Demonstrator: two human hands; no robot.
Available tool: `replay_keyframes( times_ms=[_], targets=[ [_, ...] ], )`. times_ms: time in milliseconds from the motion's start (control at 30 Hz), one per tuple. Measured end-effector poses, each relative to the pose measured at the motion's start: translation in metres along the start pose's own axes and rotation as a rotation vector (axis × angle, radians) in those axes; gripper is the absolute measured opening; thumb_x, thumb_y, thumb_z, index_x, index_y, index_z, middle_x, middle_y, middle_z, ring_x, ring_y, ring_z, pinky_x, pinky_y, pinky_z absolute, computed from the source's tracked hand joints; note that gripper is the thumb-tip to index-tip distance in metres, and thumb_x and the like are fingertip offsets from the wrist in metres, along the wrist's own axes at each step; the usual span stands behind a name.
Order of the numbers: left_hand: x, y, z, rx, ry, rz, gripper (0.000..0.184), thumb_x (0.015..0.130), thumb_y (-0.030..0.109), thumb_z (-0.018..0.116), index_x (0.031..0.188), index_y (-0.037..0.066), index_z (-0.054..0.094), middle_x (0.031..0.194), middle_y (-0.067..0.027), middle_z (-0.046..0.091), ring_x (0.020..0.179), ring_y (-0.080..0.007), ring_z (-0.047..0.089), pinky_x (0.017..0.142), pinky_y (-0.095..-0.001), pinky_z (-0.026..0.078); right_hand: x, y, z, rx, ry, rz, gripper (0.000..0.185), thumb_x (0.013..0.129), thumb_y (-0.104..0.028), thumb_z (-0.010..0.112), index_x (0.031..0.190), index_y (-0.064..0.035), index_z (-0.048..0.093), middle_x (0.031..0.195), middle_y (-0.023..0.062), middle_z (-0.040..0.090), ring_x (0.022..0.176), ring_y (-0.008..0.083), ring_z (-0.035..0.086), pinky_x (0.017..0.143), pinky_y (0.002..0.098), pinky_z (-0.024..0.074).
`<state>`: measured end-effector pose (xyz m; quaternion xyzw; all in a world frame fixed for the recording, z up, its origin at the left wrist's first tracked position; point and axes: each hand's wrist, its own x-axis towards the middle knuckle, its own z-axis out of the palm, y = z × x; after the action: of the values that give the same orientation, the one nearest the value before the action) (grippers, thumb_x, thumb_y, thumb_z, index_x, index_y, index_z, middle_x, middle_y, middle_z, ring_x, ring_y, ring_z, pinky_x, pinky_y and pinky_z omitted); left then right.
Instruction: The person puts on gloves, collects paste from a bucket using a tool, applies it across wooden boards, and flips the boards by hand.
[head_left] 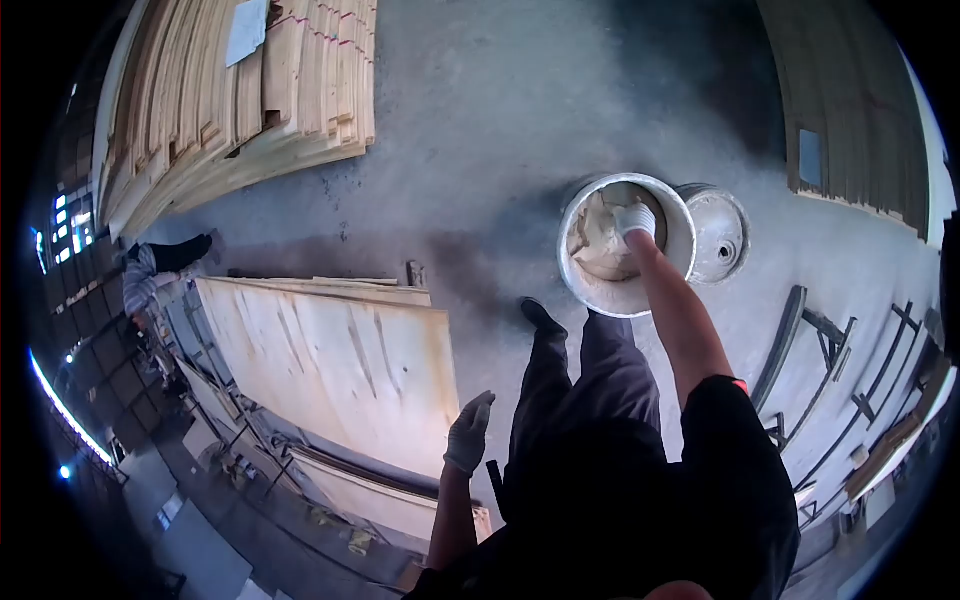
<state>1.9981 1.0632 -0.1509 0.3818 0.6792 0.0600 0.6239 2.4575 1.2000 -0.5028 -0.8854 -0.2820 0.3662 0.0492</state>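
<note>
My right hand [634, 218], in a pale glove, reaches down inside a large round bucket [680, 215] that holds a beige, paste-like material [598, 240]. Its fingers are hidden, so what they hold cannot be made out. Also gloved, my left hand [468, 435] is raised beside the right edge of a wide plywood sheet [340, 350]. The fingers of that hand are stretched out with nothing in them. A smaller drum [716, 234] with a round cap on its lid stands against the bucket's right side.
Stacked wooden sheets [240, 90] stand at the upper left, another stack [850, 110] at the upper right. Dark metal frames [785, 350] lie on the floor at the right. Another person [145, 285] is at the far left. My feet are below the bucket.
</note>
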Motion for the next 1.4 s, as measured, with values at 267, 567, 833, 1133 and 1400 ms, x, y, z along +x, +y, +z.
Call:
replay_keyframes(
  times_ms=[267,567,833,1133,1400],
  targets=[
    [-0.042,-0.167,-0.029,-0.004,0.091,-0.457,0.055,0.107,0.045,0.053,0.136,0.000,0.063,0.127,-0.0129,0.073,0.117,-0.0189,0.067,0.100,-0.0327,0.051,-0.098,0.002,0.023,0.622,0.123,-0.443,0.023,0.097,-0.009,0.065,0.117,-0.0102,0.075,0.102,0.0217,0.074,0.091,0.0390,0.072,0.085,0.0413,0.0572],
    [-0.108,-0.191,0.013,-0.190,0.162,-0.468,0.054,0.107,0.045,0.055,0.140,0.003,0.062,0.128,-0.0108,0.073,0.121,-0.0183,0.066,0.100,-0.0342,0.051,-0.022,0.017,0.153,0.530,0.074,0.028,0.052,0.086,-0.042,0.077,0.118,-0.0013,0.073,0.102,0.0154,0.078,0.090,0.0288,0.073,0.086,0.0407,0.0551],
    [-0.105,-0.190,0.046,-0.087,0.146,-0.274,0.042,0.108,0.033,0.057,0.135,0.001,0.065,0.129,-0.0119,0.072,0.123,-0.0195,0.065,0.107,-0.0340,0.049,-0.112,0.011,0.008,1.127,-0.297,0.130,0.005,0.092,-0.018,0.077,0.091,-0.0151,0.074,0.079,-0.0049,0.067,0.062,0.0078,0.058,0.057,0.0247,0.0449],
    [-0.248,-0.459,0.080,-0.550,0.482,-0.215,0.051,0.109,0.043,0.052,0.136,0.002,0.065,0.130,-0.0120,0.072,0.121,-0.0217,0.066,0.104,-0.0350,0.049,-0.223,0.014,-0.049,1.222,-1.116,-0.530,0.039,0.107,-0.013,0.052,0.144,-0.0007,0.057,0.123,0.0042,0.067,0.107,0.0141,0.062,0.099,0.0289,0.0490],
    [-0.402,-0.813,0.198,0.167,0.428,-0.344,0.045,0.106,0.027,0.042,0.145,0.010,0.057,0.145,-0.0184,0.060,0.133,-0.0365,0.058,0.112,-0.0460,0.046,-0.653,-0.082,0.084,1.114,-1.462,-0.737,0.038,0.111,-0.021,0.051,0.143,-0.0027,0.057,0.130,0.0047,0.064,0.116,0.0129,0.059,0.105,0.0273,0.0432]
  ],
)
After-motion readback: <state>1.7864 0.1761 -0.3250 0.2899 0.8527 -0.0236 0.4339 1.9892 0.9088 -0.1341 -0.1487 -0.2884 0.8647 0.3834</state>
